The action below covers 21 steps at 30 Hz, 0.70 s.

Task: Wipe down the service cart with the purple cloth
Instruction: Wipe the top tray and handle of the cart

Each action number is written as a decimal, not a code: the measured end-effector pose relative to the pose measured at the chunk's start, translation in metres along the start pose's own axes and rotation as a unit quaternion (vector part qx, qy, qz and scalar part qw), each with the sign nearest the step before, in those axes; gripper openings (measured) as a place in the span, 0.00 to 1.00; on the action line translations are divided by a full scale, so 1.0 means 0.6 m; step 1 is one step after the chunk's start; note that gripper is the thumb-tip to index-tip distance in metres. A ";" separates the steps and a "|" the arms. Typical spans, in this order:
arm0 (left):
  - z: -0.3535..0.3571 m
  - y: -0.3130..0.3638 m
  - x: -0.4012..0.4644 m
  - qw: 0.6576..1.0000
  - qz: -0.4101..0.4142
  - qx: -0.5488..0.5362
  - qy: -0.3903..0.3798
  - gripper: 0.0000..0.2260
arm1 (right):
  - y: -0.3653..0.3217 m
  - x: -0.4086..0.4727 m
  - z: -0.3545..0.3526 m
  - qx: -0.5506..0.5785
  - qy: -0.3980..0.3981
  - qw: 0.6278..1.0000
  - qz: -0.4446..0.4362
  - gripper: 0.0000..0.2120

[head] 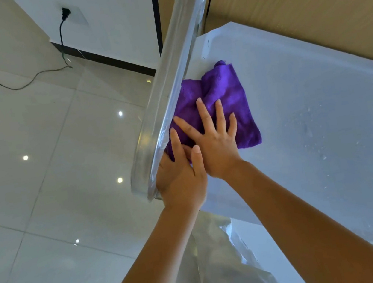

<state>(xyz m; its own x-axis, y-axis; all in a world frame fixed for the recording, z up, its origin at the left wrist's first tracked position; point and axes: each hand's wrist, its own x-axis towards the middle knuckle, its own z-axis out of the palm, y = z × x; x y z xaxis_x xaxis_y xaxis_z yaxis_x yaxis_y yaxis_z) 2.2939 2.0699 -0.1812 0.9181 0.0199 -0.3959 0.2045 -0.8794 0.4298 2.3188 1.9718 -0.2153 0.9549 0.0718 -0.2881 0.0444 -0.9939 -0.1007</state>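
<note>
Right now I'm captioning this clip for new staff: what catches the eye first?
The purple cloth stands out, spread on the white cart top against its plastic-wrapped metal rail. Both hands press it flat: the right hand with fingers splayed, the left hand beside it at the rail. Droplets speckle the surface on the right.

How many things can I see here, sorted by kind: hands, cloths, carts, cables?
Hands: 2, the left hand and the right hand, both flat on the cloth
Cloths: 1, the purple cloth
Carts: 1, the service cart with its silver handle bar
Cables: 1, a black cable plugged into the wall socket
Total: 5
</note>
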 end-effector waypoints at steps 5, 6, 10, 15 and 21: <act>0.020 -0.010 -0.004 0.999 0.011 0.029 0.019 0.32 | 0.029 0.055 -0.021 0.042 0.019 0.998 0.044 0.32; 0.022 -0.009 -0.004 0.999 0.006 0.032 0.023 0.33 | 0.037 0.067 -0.026 0.042 0.021 0.998 0.047 0.32; 0.021 0.000 -0.001 0.998 -0.031 0.046 -0.011 0.31 | 0.074 0.118 -0.043 0.051 0.031 0.996 0.067 0.32; 0.032 0.015 0.015 0.993 -0.078 0.068 -0.048 0.30 | 0.096 0.171 -0.056 0.061 0.036 0.993 0.092 0.33; 0.051 0.010 0.017 0.992 -0.098 0.074 -0.009 0.37 | 0.119 0.217 -0.074 0.085 0.040 0.989 0.115 0.34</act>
<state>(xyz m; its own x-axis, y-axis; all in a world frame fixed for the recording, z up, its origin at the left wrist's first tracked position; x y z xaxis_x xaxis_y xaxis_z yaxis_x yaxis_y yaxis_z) 2.2943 2.0505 -0.2075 0.8591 0.1902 -0.4751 0.3256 -0.9194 0.2206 2.4593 1.9062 -0.2176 0.9545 -0.1677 -0.2465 -0.2197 -0.9545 -0.2015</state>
